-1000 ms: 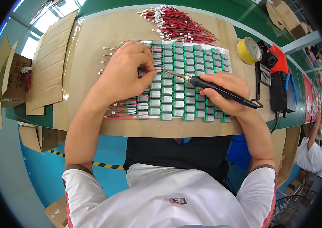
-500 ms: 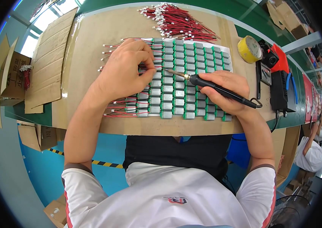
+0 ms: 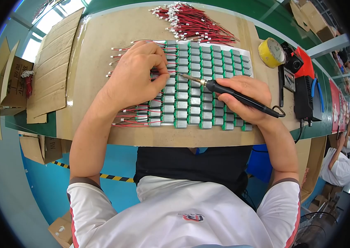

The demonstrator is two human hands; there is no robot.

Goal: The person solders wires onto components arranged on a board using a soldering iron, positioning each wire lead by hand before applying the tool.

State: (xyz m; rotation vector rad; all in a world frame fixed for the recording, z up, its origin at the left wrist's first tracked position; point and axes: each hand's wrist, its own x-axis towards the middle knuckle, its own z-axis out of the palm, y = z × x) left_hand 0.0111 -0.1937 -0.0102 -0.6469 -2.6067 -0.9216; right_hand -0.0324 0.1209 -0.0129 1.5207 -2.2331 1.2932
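Rows of small silver battery cells (image 3: 194,93) with green ends lie on a white sheet on the cardboard-covered bench. My right hand (image 3: 247,97) is closed around the black handle of a soldering iron (image 3: 232,94). Its metal tip points left and meets the green end of a cell near my left fingers. My left hand (image 3: 140,74) hovers over the left columns with thumb and forefinger pinched on a thin red wire (image 3: 172,72) at that spot. Other red wires with white plugs (image 3: 121,120) stick out from the left cells. My left palm hides several cells.
A heap of red wires with white plugs (image 3: 195,25) lies at the far edge. At the right are a yellow tape roll (image 3: 271,53), a black soldering station (image 3: 305,97) and blue-handled pliers (image 3: 319,95). Cardboard boxes (image 3: 16,82) stand at the left. Other people sit far right.
Almost nothing differs. Both hands and the soldering iron hold the same place over the cells, and the whole view has shifted very slightly.
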